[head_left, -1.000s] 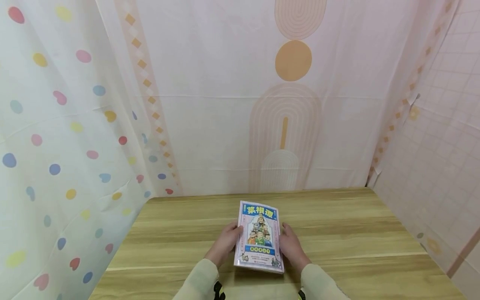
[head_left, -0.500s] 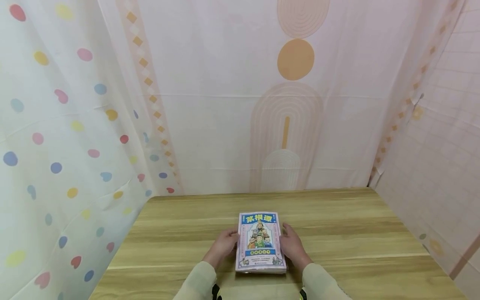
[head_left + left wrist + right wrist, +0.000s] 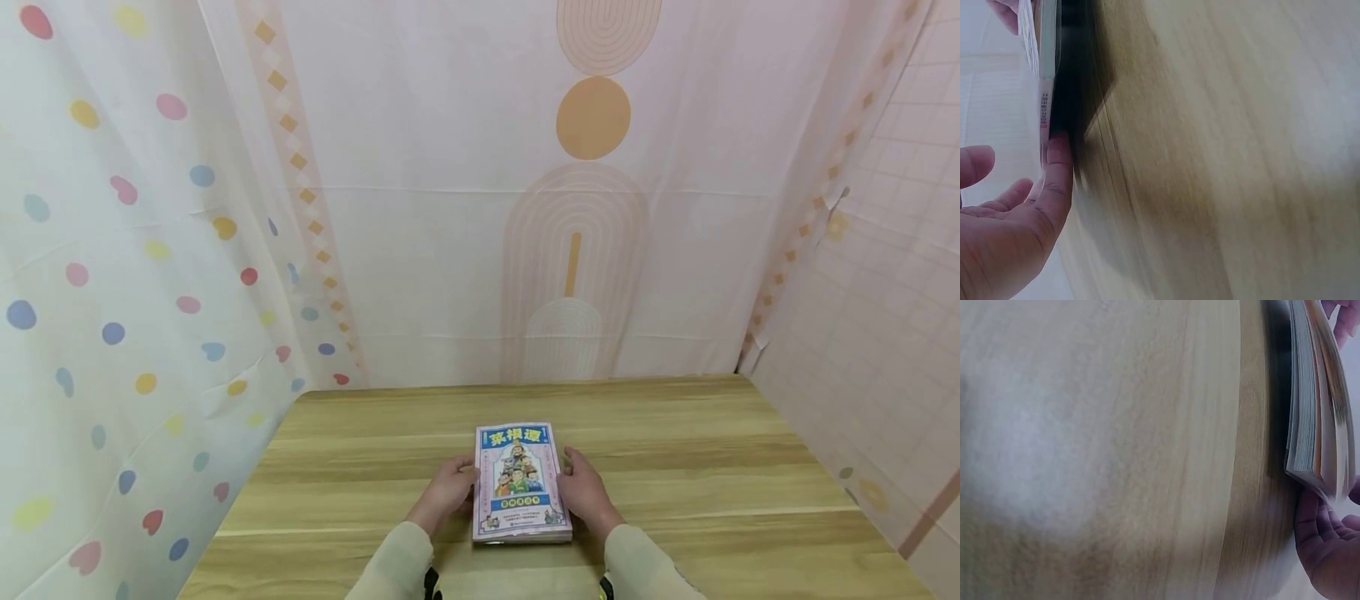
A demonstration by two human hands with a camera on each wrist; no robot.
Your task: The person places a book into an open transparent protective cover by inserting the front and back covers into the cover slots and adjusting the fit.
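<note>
Book (image 3: 521, 482), paperback with a colourful illustrated cover, lies flat and cover-up on the wooden surface (image 3: 697, 467), near its front edge and roughly centred. Head view: left hand (image 3: 447, 493) rests against the book's left long edge, fingers loosely bent along it; right hand (image 3: 587, 493) rests against the right long edge in the same way. Both hands bracket the book from either side, touching its edges; pale sleeves (image 3: 397, 567) cover both forearms. Patterned curtains (image 3: 465, 208) hang behind and to the left of the surface, a grid-patterned sheet (image 3: 877, 333) to the right. Left wrist view: book (image 3: 1044, 75) seen edge-on, spine side, lying on the surface (image 3: 1222, 156); left hand (image 3: 1004, 231) is relaxed, with one fingertip (image 3: 1060, 153) pressed against the lower corner of the spine and the other fingers apart from it. Picture is motion-blurred. Right wrist view: book's page edges (image 3: 1313, 412) face the camera, pages slightly fanned and the cover a little lifted; right hand (image 3: 1329, 550) lies under and beside the near corner, fingers loosely curved and touching it, not clenched round it. Surface (image 3: 1097, 450) fills the remainder.
</note>
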